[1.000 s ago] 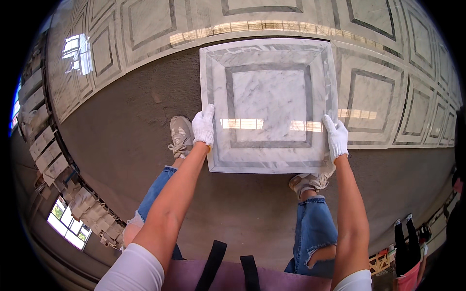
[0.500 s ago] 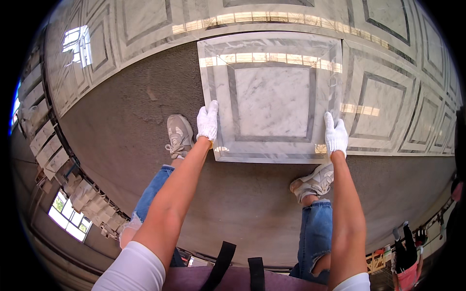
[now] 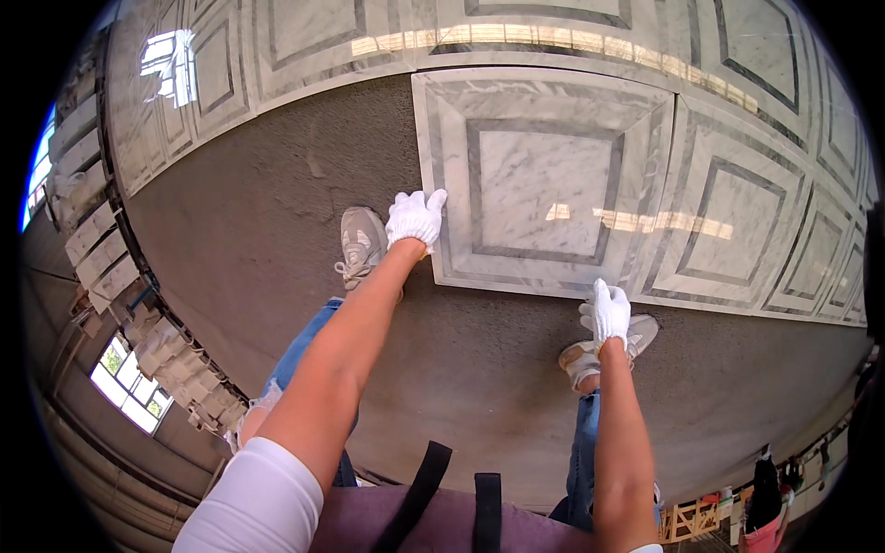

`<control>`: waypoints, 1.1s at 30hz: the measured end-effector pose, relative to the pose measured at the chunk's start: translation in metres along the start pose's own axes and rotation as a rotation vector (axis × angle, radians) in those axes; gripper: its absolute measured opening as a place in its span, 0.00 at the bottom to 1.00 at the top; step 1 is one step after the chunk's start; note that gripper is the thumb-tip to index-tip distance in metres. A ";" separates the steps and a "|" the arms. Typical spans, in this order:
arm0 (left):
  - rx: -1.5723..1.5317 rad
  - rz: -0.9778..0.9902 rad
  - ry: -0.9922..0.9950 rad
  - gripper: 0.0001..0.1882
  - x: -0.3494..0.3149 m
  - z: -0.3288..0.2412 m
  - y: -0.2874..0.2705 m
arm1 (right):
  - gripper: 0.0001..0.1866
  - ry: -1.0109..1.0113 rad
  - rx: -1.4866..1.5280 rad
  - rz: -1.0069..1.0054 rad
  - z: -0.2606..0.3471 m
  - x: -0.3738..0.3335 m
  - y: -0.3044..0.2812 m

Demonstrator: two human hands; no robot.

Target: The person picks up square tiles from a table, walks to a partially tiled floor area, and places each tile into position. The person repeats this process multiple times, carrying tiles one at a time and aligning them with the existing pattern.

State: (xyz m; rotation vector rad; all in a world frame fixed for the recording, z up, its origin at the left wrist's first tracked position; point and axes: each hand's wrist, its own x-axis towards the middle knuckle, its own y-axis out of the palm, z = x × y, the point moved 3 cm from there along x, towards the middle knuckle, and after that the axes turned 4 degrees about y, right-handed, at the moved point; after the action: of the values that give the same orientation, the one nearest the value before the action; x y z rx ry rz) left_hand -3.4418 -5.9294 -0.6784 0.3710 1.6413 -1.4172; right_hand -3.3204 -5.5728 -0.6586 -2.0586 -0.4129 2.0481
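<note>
The near-square slab (image 3: pixel 550 189) faces up, one edge toward the right shoe (image 3: pixel 643 332), tiles (image 3: pixel 743 207) beyond and right of it. Left hand (image 3: pixel 415 219), bent, is at its left edge; right hand (image 3: pixel 608 313), curled, has shifted from right edge to near edge; grips unclear.

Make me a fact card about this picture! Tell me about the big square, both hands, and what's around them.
Big square: white-and-grey marble-patterned panel
Left hand: white-gloved, at the panel's left edge
Right hand: white-gloved, at the near edge, toward the right corner
Neighbours: similar panels beyond it and on its right
Floor: brownish-grey
Shoes: beige
</note>
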 end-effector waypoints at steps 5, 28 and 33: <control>0.029 -0.075 0.182 0.22 -0.012 0.004 0.013 | 0.33 0.292 0.406 0.180 -0.034 0.011 0.019; -0.593 -0.238 0.003 0.37 0.036 -0.024 -0.014 | 0.41 0.365 0.765 0.213 -0.034 0.035 0.048; -0.847 -0.230 -0.022 0.30 0.046 -0.021 -0.004 | 0.36 0.379 0.724 0.122 -0.036 0.041 0.049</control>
State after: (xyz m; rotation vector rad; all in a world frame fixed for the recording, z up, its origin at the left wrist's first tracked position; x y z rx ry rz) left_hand -3.4789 -5.9261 -0.7131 -0.3266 2.1328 -0.7513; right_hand -3.2819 -5.6030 -0.7134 -1.9373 0.4632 1.4758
